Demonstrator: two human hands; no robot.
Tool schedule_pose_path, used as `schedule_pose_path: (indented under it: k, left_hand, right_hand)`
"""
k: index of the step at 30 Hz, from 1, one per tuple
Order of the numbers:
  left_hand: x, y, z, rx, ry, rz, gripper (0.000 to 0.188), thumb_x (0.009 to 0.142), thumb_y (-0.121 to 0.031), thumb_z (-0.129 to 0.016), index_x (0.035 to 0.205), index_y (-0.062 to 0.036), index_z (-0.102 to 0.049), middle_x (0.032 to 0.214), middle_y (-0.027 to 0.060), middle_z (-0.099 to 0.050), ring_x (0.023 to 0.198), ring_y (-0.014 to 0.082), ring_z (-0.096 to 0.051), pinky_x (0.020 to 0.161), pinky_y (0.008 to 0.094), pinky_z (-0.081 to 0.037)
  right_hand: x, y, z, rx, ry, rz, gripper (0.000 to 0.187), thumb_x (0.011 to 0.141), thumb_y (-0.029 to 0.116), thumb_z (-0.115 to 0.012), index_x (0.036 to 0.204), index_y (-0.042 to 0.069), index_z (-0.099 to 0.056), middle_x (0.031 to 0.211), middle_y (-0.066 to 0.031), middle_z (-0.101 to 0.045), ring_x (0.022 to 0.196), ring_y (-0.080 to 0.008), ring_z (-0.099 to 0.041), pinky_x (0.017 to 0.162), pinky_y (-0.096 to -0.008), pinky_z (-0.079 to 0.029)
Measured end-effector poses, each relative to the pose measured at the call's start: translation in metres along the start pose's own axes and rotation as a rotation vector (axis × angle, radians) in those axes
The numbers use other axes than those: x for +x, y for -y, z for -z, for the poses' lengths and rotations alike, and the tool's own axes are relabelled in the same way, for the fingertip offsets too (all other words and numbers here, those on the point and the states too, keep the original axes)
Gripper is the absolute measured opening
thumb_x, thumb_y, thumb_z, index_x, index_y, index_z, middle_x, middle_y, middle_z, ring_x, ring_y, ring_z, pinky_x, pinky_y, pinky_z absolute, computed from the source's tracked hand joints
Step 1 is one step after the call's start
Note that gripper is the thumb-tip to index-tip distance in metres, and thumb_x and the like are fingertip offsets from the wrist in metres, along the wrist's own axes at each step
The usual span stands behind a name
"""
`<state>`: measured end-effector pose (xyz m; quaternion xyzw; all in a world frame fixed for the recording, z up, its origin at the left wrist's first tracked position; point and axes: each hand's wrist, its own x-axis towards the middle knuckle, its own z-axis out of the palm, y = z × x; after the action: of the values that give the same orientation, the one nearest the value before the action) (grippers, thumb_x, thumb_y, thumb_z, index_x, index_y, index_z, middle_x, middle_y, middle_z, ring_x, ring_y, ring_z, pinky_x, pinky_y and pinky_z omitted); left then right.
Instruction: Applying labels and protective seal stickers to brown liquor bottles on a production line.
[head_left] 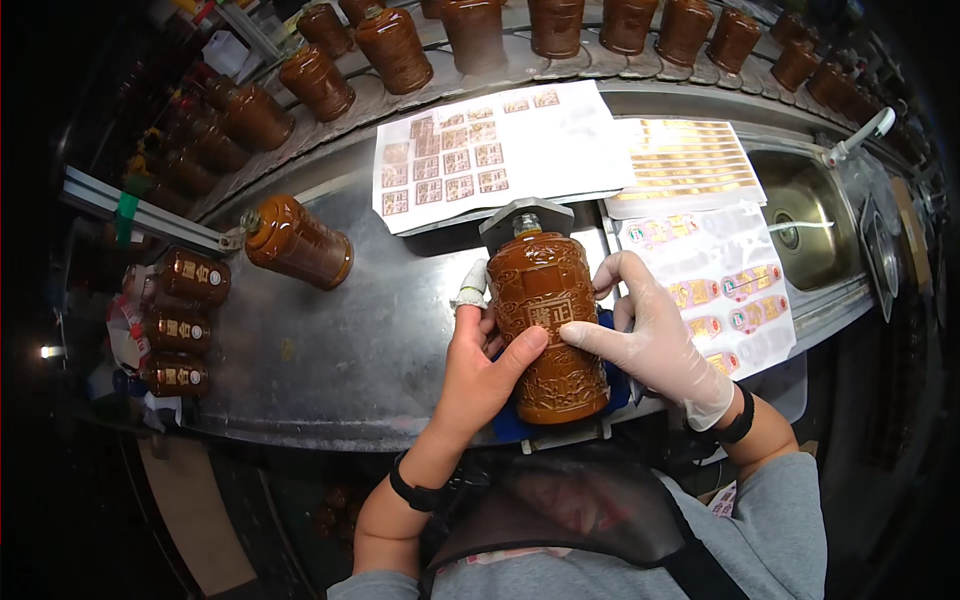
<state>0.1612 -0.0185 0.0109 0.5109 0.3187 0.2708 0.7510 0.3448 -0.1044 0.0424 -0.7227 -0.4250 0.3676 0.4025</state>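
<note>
A brown glazed bottle (556,378) with raised carving lies in front of me, its clear neck pointing away, on a stand with blue padding (507,424). On its front is a square label (551,314) with gold characters. My left hand (480,355), bare but for a white covering on a fingertip, grips the bottle's left side, its thumb at the label's lower left. My right hand (650,330), in a whitish glove, has its thumb on the label's lower right and a bent forefinger at the bottle's right side. The fingers behind the bottle are partly hidden.
Another brown bottle (300,244) lies on the metal bench (340,370) at left, near several stacked ones (180,328). Beyond are a sheet of square labels (560,150), gold strips (690,160) and colourful stickers (720,260). A sink (800,205) is at right; bottles line a conveyor (440,62) behind.
</note>
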Motion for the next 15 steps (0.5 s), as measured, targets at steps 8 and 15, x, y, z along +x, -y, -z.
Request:
schedule_pose_path:
  k: [8,15]
  left_hand:
    - [0.0027,0.0016,0.0056,0.011,0.021,0.006,0.084,0.089,-0.025,-0.073,0.15,-0.0013,-0.021,0.141,0.0213,-0.046,0.131,0.0276,-0.048,0.11,0.0415,-0.038]
    - [0.0018,0.0013,0.0056,0.013,0.02,0.016,0.084,0.09,-0.027,-0.073,0.15,0.0002,-0.02,0.142,0.0225,-0.045,0.132,0.0281,-0.048,0.111,0.0418,-0.037]
  right_hand:
    - [0.0006,0.0008,0.0015,-0.02,0.018,-0.029,0.054,0.074,0.039,-0.084,0.101,0.004,-0.053,0.083,-0.0057,-0.057,0.058,-0.0126,-0.048,0.056,-0.0313,-0.043]
    - [0.0011,-0.0001,0.0011,-0.029,0.007,0.023,0.055,0.073,0.039,-0.085,0.1,0.004,-0.053,0.082,-0.0063,-0.056,0.058,-0.0129,-0.047,0.056,-0.0314,-0.043]
